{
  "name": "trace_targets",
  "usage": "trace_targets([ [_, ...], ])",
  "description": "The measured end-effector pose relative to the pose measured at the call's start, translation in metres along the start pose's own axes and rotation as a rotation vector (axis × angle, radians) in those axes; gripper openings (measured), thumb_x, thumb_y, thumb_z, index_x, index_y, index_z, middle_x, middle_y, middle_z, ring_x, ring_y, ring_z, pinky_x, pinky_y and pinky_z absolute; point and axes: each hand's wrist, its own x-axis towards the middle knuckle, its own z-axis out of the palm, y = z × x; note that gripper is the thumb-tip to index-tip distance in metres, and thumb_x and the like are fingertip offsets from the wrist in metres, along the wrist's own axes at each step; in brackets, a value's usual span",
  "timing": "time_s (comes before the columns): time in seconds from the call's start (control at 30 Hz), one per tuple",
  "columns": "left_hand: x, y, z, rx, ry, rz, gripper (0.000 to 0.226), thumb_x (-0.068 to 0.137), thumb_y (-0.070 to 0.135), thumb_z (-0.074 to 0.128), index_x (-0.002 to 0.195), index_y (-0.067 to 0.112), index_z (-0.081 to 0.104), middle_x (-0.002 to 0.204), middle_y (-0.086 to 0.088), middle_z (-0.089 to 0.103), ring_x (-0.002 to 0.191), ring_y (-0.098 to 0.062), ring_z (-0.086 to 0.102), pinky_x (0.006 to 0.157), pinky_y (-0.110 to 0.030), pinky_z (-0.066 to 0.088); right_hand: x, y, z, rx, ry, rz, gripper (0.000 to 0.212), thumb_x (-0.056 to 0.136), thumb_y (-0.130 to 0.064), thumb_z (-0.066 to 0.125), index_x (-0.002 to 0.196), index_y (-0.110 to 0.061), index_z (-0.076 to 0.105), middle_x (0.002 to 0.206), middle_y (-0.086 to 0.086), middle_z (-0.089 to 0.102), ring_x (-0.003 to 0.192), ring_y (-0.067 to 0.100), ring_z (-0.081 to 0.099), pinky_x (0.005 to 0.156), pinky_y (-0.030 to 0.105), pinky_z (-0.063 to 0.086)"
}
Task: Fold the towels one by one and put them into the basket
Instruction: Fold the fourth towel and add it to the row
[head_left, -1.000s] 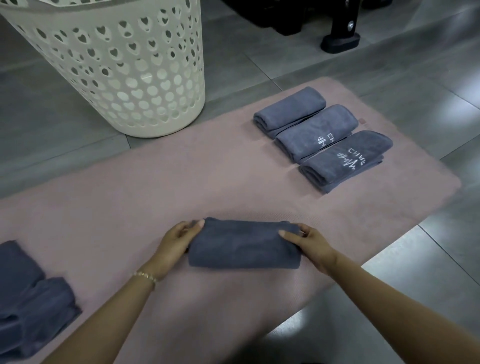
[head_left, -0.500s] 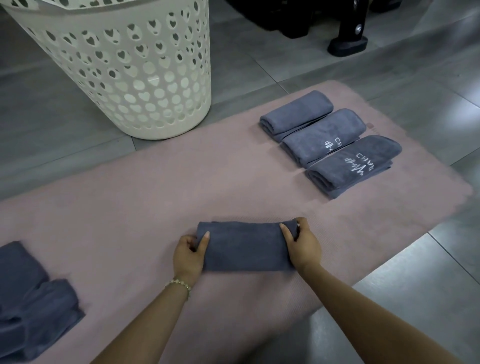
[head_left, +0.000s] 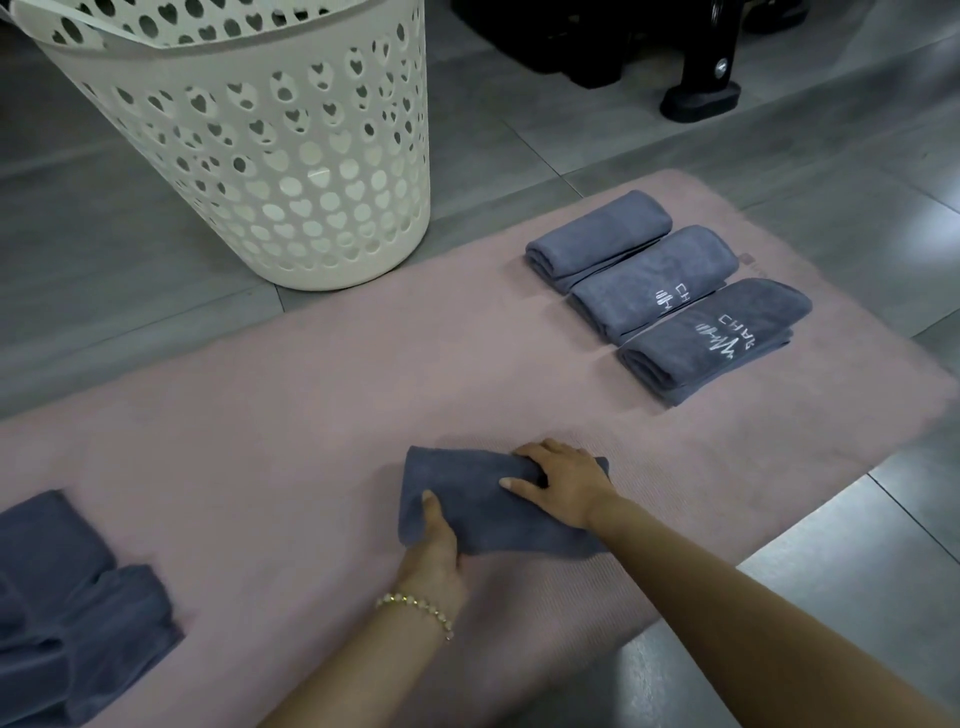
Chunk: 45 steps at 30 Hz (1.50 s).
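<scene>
Working at the near edge of the pink mat (head_left: 322, 395), the person had a grey towel (head_left: 483, 499) down flat in a short folded bundle, and both hands were on it. The left hand (head_left: 434, 551) pinched the near left corner, thumb on top; the right hand (head_left: 563, 480) lay closed over the far right end, fingers curled around the fold. Three folded towels (head_left: 670, 296) sat in a tidy row at the mat's far right, touching one another, none of them in the basket yet. More towels (head_left: 67, 608) lay rumpled at the left edge, apparently waiting. The white basket (head_left: 291, 171) stood on the floor beyond the mat, well apart from the hands; whether anything was inside could not be told. By my reading, folding was roughly halfway and the loading had not begun.
</scene>
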Motion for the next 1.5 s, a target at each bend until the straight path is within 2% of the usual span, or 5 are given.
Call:
trace_targets([
  [0.13, -0.017, -0.022, 0.009, -0.026, -0.2, -0.004, 0.045, 0.089, 0.04, 0.058, 0.12, 0.007, 0.056, 0.104, -0.007, 0.067, 0.091, -0.019, 0.064, 0.064, -0.023, 0.056, 0.004, -0.001, -0.004, 0.194, -0.098, 0.095, 0.049, 0.089, -0.058, 0.047, 0.124, -0.024, 0.055, 0.12, 0.002, 0.063, 0.109, 0.024, 0.057, 0.094, 0.033, 0.045],
  [0.53, -0.045, 0.045, 0.057, 0.511, -0.69, 0.493, 0.03, 0.09, 0.027, 0.06, 0.117, 0.015, 0.052, 0.115, -0.001, 0.066, 0.1, -0.013, 0.065, 0.079, -0.021, 0.055, -0.061, 0.003, -0.058, 1.623, -0.242, 0.339, 0.047, 0.088, -0.049, 0.053, 0.118, -0.014, 0.062, 0.113, 0.007, 0.07, 0.103, 0.02, 0.067, 0.088, 0.031, 0.05],
  [0.77, -0.039, 0.051, 0.135, 1.164, -0.605, 0.799, 0.069, 0.077, 0.072, 0.041, 0.122, 0.022, 0.054, 0.123, -0.004, 0.061, 0.116, -0.023, 0.055, 0.103, -0.038, 0.042, -0.079, 0.038, -0.072, 1.818, 0.033, 0.358, 0.045, 0.088, -0.038, 0.059, 0.122, -0.009, 0.059, 0.114, 0.009, 0.069, 0.107, 0.022, 0.066, 0.094, 0.034, 0.049],
  [1.13, 0.024, -0.001, 0.149, 1.809, -0.498, 0.818, 0.067, 0.096, 0.054, 0.031, 0.151, 0.021, 0.014, 0.156, -0.003, 0.024, 0.141, -0.027, 0.027, 0.116, -0.033, 0.021, -0.103, 0.172, -0.117, 1.716, 1.05, 0.38, 0.043, 0.084, -0.03, 0.066, 0.122, -0.013, 0.057, 0.116, -0.001, 0.068, 0.103, 0.012, 0.066, 0.082, 0.022, 0.056],
  [1.5, 0.047, -0.009, 0.137, 2.037, -0.457, 0.866, 0.082, 0.083, 0.071, 0.015, 0.151, 0.025, 0.012, 0.159, 0.005, 0.005, 0.146, -0.015, 0.003, 0.119, -0.033, 0.008, -0.047, 0.215, -0.049, 1.801, 0.798, 0.607, 0.047, 0.092, -0.013, 0.059, 0.135, -0.008, 0.041, 0.134, 0.011, 0.054, 0.117, 0.029, 0.055, 0.095, 0.04, 0.047],
])
